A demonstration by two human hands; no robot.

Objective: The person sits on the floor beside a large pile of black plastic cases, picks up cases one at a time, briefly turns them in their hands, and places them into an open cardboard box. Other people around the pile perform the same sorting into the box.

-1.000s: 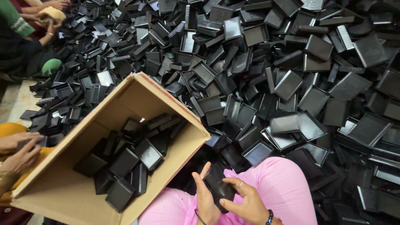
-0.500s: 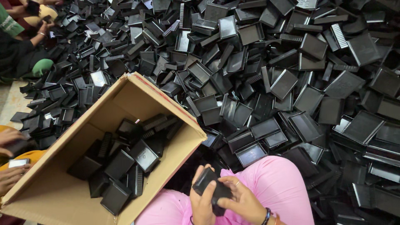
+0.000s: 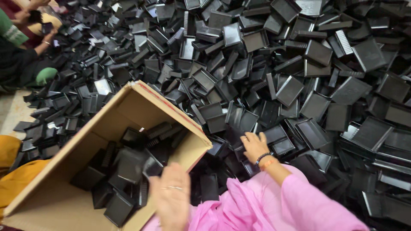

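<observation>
Nearest the camera, the left hand (image 3: pixel 172 194) is seen blurred, fingers spread apart and gripping nothing, held over the near edge of an open cardboard box (image 3: pixel 64 201). Inside the box, a loose heap of black plastic trays (image 3: pixel 128 169) is found. Just beyond, the right hand (image 3: pixel 254 146), reached from a pink sleeve (image 3: pixel 295 201) and ringed by a beaded bracelet (image 3: pixel 262 157), is laid fingers-down on the near edge of the large pile of black trays (image 3: pixel 291 72); whether 1 tray is clamped cannot be told. Farther left, orange cloth (image 3: pixel 13 179) is seen, and at the far corner another person's hands (image 3: pixel 40 25) are visible.
</observation>
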